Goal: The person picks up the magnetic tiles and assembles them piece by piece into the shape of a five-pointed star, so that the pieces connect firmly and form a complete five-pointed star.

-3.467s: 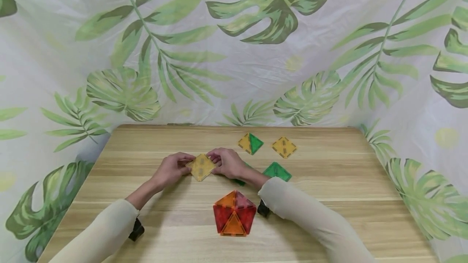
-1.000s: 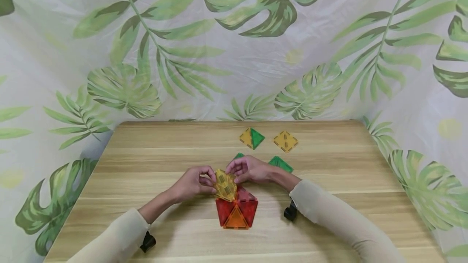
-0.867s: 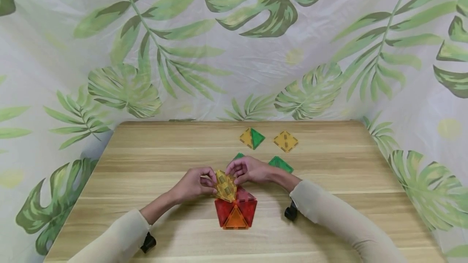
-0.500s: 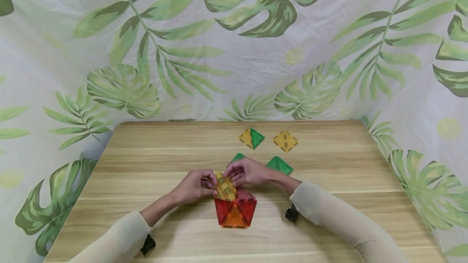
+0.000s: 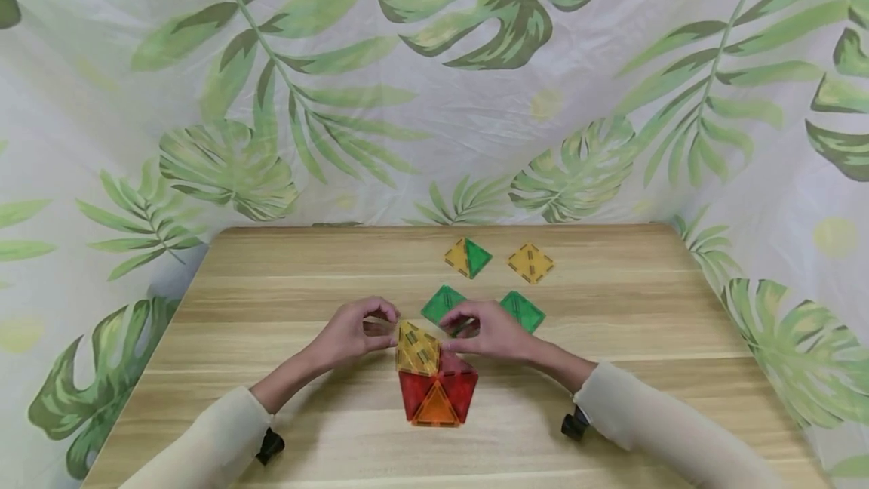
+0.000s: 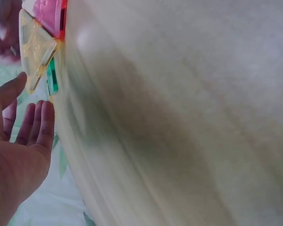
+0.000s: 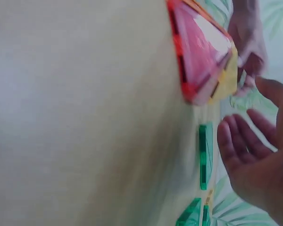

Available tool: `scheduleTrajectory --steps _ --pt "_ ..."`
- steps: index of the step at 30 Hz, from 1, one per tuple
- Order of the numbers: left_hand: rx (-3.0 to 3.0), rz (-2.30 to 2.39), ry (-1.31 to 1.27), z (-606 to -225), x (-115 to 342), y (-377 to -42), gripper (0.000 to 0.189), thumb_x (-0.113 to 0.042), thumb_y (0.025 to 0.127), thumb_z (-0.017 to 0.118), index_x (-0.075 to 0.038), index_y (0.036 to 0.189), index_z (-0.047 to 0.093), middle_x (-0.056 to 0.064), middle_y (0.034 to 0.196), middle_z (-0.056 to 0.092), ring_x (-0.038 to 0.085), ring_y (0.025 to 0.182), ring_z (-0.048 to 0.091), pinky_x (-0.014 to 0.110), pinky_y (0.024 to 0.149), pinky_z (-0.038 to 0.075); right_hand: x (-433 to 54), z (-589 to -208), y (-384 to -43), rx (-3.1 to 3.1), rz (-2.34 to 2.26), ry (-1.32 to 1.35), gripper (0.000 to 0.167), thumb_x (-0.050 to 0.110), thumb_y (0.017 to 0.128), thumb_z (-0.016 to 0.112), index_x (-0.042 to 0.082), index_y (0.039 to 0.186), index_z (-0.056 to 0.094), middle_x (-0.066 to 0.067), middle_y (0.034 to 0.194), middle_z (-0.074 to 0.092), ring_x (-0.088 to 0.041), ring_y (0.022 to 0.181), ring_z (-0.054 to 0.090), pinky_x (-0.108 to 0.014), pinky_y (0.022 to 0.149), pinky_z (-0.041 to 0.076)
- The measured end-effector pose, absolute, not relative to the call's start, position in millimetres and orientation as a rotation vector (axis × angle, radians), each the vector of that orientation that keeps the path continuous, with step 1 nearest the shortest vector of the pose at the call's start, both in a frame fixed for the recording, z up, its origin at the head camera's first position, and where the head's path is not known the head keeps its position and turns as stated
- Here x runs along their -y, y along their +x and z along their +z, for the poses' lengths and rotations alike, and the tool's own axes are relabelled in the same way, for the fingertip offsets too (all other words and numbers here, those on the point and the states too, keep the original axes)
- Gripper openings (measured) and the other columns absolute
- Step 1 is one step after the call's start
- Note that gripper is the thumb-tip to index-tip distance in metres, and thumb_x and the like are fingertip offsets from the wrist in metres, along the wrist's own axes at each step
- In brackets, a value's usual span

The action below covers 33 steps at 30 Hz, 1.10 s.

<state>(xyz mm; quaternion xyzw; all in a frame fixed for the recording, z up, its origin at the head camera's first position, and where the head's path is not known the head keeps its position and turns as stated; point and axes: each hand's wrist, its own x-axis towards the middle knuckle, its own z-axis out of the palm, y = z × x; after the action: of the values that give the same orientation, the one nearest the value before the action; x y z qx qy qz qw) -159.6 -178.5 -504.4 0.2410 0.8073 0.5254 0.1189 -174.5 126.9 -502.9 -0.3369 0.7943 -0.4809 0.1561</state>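
A closed-looking build of translucent magnetic tiles (image 5: 459,391), red, orange and pink, stands on the wooden table in the head view. Joined yellow triangular tiles (image 5: 417,349) lean up at its back left side, touching it. My left hand (image 5: 353,334) is just left of the yellow tiles, its fingers loosely bent and apart from the thumb. In the left wrist view the thumb of that hand (image 6: 21,150) comes close to the yellow tiles; whether it touches them I cannot tell. My right hand (image 5: 492,332) hovers right of the build, holding nothing, fingers and thumb spread.
Behind my right hand lie a green tile pair (image 5: 443,304) and another green pair (image 5: 521,311). Farther back are a yellow-and-green pair (image 5: 468,257) and a yellow pair (image 5: 531,262). A leaf-print cloth (image 5: 434,112) hangs behind the table (image 5: 285,262).
The yellow tiles were carried from the left onto the build's back left side. Both hands have since loosened from them, the right hand drawing away to the right.
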Motion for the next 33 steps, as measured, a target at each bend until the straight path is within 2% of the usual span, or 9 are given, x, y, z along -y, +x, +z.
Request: scheduleTrajectory --steps 3,7,11,15,21,28,33 --pt "-2.370 1.493 0.816 -502 175 -162 0.033 0.002 0.088 0.084 0.002 0.117 0.069 0.024 0.128 0.069 0.040 0.117 0.069 0.045 0.098 0.060 -131 -504 -156 -2.404 -1.330 -0.990 0.040 0.027 0.090 0.087 0.000 0.118 0.076 -0.012 0.109 0.076 -0.024 0.093 0.073 -0.035 0.081 0.064" --pt "-2.401 1.347 0.988 -500 168 -164 0.035 -0.004 0.091 0.083 -0.002 0.123 0.071 0.019 0.132 0.070 0.034 0.122 0.067 0.049 0.099 0.059 -131 -507 -131 -2.582 -1.231 -1.041 0.046 0.038 0.083 0.092 0.007 0.113 0.077 -0.004 0.103 0.076 -0.021 0.087 0.071 -0.032 0.077 0.061" --pt "-2.435 1.224 1.104 -499 162 -163 0.030 -0.007 0.091 0.084 -0.008 0.119 0.074 0.014 0.132 0.071 0.029 0.124 0.067 0.048 0.103 0.057 -129 -512 -110 -2.782 -1.030 -1.042 0.053 0.051 0.078 0.093 0.014 0.112 0.077 0.004 0.103 0.074 -0.012 0.092 0.068 -0.028 0.080 0.058" --pt "-2.451 1.162 1.152 -499 161 -163 0.024 -0.007 0.091 0.084 -0.013 0.113 0.076 0.009 0.129 0.073 0.027 0.124 0.067 0.046 0.104 0.056 -127 -515 -98 -2.906 -0.848 -1.033 0.057 0.058 0.076 0.092 0.017 0.112 0.074 0.007 0.104 0.070 -0.009 0.094 0.064 -0.027 0.078 0.058" --pt "-2.457 1.097 1.139 -499 162 -164 0.022 -0.008 0.092 0.083 -0.014 0.112 0.077 0.006 0.127 0.074 0.025 0.122 0.068 0.046 0.105 0.056 -129 -518 -95 -2.956 -0.771 -1.032 0.057 0.057 0.077 0.091 0.017 0.114 0.072 0.006 0.108 0.068 -0.011 0.097 0.063 -0.027 0.075 0.057" --pt "-2.474 1.056 1.133 -496 170 -162 0.019 -0.006 0.091 0.083 -0.013 0.109 0.079 0.000 0.117 0.076 0.019 0.114 0.069 0.042 0.100 0.058 -139 -518 -106 -2.789 -0.894 -1.142 0.051 0.039 0.084 0.090 0.013 0.125 0.073 -0.002 0.128 0.069 -0.016 0.119 0.062 -0.037 0.099 0.057" --pt "-2.447 1.072 1.160 -496 177 -157 0.017 -0.007 0.090 0.084 -0.016 0.104 0.079 -0.005 0.110 0.075 0.014 0.107 0.070 0.042 0.096 0.059 -147 -518 -120 -2.618 -0.980 -1.234 0.048 0.025 0.088 0.087 0.010 0.131 0.071 -0.003 0.134 0.066 -0.017 0.126 0.060 -0.039 0.106 0.054"
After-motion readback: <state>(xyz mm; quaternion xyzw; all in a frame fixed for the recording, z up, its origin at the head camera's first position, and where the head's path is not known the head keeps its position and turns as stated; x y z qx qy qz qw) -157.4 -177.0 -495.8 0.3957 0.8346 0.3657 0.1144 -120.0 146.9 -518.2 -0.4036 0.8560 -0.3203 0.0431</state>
